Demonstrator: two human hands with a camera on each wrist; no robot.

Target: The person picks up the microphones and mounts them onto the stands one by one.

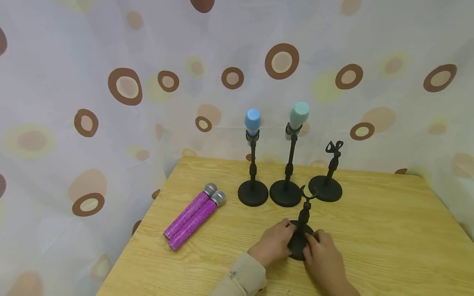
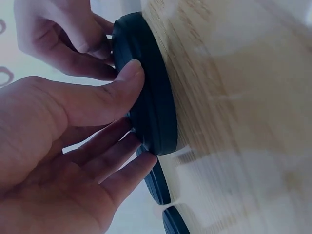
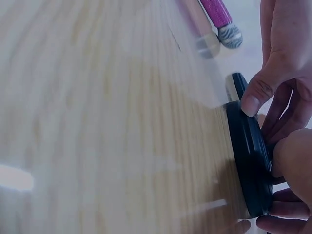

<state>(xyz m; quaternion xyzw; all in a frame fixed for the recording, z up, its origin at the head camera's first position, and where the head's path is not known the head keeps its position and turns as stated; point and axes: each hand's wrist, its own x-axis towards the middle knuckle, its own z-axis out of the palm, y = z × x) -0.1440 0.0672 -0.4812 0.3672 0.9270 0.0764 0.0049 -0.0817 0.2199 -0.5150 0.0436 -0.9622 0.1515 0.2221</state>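
Note:
A small black desktop microphone stand (image 1: 305, 216) with a round base and a forked holder on top stands near the table's front. My left hand (image 1: 274, 243) holds the left side of its base (image 2: 151, 92), thumb on top and fingers at the rim. From the right side, my right hand (image 1: 326, 257) grips the same base, thumb over the edge. The right wrist view shows the base (image 3: 248, 161) resting on or just at the tabletop; which one I cannot tell. The holder is hidden from both wrist views.
Behind it stand a stand with a blue round-ended piece (image 1: 253, 120), one with a mint-green piece (image 1: 299, 116), and a shorter stand (image 1: 326, 188) with a bare clip. Two glittery purple microphones (image 1: 194, 216) lie side by side at left on the wooden table (image 1: 389, 230). A patterned curtain (image 1: 207, 37) hangs behind.

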